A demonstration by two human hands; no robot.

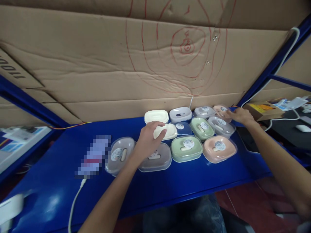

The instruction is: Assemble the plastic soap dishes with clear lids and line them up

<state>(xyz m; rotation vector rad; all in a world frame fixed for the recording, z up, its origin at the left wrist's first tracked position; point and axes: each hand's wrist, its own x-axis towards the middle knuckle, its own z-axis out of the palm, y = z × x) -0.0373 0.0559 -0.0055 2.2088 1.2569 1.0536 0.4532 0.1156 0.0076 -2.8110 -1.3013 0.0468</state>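
My left hand (151,139) reaches over the middle of the group, with thumb and fingers closed around the left end of a cream soap box part (167,132). Whether it is raised off the table I cannot tell. At the back right, the bent fingers of my right hand (240,115) grip the edge of a pink soap box (221,111) with a clear cover. Close to my left hand are a cream box (156,116), a grey box (157,158) partly under my wrist, and a dark blue piece (184,128) with a round label.
Several covered boxes stand around, including a green one (186,149) and a front pink one (220,149). A blurred-out phone (93,157) with a white cable (75,200) lies left on the blue table (136,197). Cardboard (97,64) rises behind. A dark tablet-like slab (247,139) lies right.
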